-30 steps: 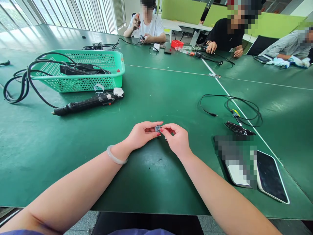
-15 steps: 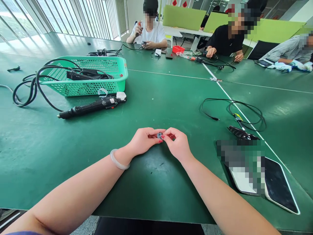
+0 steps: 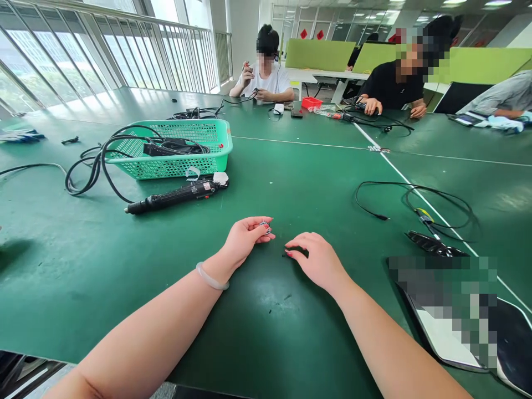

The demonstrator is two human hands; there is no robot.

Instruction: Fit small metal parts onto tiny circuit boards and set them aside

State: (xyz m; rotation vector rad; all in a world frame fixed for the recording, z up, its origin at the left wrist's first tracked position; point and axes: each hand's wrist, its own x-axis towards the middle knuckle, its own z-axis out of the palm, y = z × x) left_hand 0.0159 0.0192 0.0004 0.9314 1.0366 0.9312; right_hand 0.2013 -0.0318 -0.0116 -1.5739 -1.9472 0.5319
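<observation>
My left hand (image 3: 246, 235) is closed, holding a small dark-and-pale patterned piece (image 3: 265, 226) between thumb and fingers, just above the green table (image 3: 233, 343). Its kind is too small to tell, and the fingers cover part of it. To the right and slightly nearer me, apart from the piece, is my right hand (image 3: 318, 259). Its thumb and index finger are curled close together in a pinch near the tabletop. A tiny dark speck shows at those fingertips; I cannot make out what it is.
An electric screwdriver (image 3: 177, 197) lies before a green basket (image 3: 208, 166) of cables and a black adapter. To the right are a coiled black cable (image 3: 453, 194), a glossy black object (image 3: 436, 244) and a tablet-like device (image 3: 515, 338). Co-workers sit across the table.
My hands have come apart: the right has drawn away from the patterned piece, rightward and nearer me. The left keeps the piece. The camera view has tilted up and turned left.
</observation>
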